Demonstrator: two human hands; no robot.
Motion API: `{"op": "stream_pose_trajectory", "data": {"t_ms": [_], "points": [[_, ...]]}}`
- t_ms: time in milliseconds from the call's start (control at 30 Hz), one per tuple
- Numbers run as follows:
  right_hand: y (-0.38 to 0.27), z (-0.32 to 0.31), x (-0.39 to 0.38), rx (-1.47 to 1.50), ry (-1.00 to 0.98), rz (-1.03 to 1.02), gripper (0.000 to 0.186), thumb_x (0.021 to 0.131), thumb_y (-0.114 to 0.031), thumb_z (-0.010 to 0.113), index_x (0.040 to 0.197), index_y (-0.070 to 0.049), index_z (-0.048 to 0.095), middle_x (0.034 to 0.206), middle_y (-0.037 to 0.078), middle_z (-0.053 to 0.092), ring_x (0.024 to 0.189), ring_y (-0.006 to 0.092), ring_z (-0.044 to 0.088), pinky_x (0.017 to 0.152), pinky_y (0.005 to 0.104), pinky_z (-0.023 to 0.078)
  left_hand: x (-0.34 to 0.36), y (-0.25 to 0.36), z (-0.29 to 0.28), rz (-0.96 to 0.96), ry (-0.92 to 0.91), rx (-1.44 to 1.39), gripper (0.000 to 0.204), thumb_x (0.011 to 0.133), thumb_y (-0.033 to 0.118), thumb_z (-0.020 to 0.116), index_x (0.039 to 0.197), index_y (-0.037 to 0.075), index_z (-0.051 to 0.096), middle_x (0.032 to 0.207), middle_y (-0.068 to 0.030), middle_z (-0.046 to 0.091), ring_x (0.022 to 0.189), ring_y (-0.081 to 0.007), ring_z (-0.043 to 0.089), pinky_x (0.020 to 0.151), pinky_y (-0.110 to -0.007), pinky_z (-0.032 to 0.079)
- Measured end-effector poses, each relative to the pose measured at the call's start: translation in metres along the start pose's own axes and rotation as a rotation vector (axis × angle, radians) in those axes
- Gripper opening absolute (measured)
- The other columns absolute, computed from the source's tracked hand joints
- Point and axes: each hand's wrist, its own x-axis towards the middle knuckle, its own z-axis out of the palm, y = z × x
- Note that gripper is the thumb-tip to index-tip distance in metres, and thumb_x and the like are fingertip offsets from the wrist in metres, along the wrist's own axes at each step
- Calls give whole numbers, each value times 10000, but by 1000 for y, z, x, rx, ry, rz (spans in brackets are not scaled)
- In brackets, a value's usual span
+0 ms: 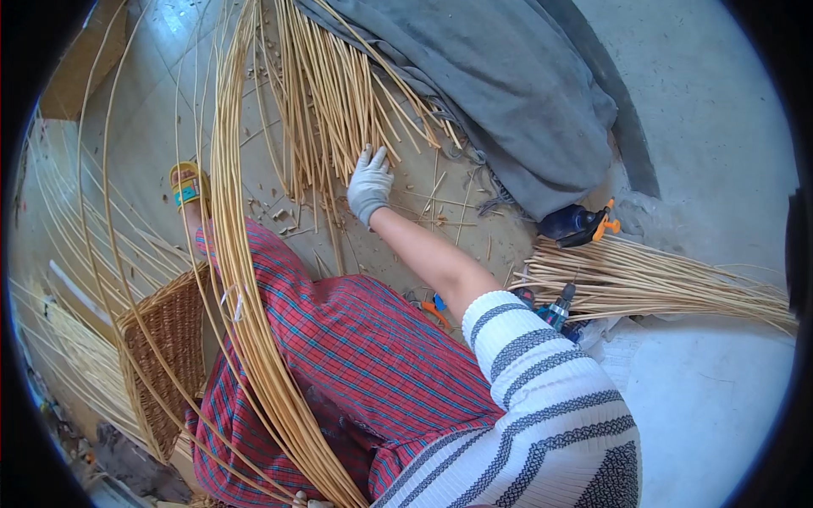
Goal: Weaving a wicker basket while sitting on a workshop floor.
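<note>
My right hand point(370, 184), in a pale work glove, reaches out over the floor. Its fingers are stretched out and touch the near ends of a spread pile of wicker rods point(326, 110). A long bundle of tan wicker rods point(233, 195) runs across my lap, from the top of the view down to the lower edge. Only the fingertips of my left hand point(310, 500) show there, curled at the bundle's lower end; the rest is cut off. Left of my lap stands a brown woven wicker piece point(167, 356), with long rods rising from it.
A grey cloth point(517, 93) covers part of the rod pile. At the right lie another rod bundle point(652, 284), a black and orange tool point(584, 222) and a drill point(557, 309). Orange-handled cutters point(436, 315) lie beside my knee. Offcuts litter the tiled floor point(296, 222).
</note>
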Motion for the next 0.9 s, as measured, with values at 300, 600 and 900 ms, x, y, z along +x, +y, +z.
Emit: {"op": "stream_pose_trajectory", "data": {"t_ms": [300,600,900], "points": [[-18,-6,-18,26,-79,-69,665,890,-139,529,1496,36,320,1560,292,251,1367,493,366,1031,521,431,5,5,17,214,102,-31,216,1005,113,569,1122,-48,651,974,-134,673,582,-105,460,509,-253,377],[-10,-20,-20,51,-43,-288,456,878,-141,515,1314,-11,521,1330,253,531,1179,380,573,901,461,519,6,-3,16,231,93,-128,212,986,82,590,1140,-54,645,996,-124,683,609,-88,474,513,-212,361],[122,-112,30,-86,516,-354,369,824,-114,546,1184,-161,611,1221,154,540,1117,342,535,915,461,460,3,6,8,-27,58,-125,187,982,106,600,1121,3,669,754,-40,599,554,-76,429,479,-224,328]]}}
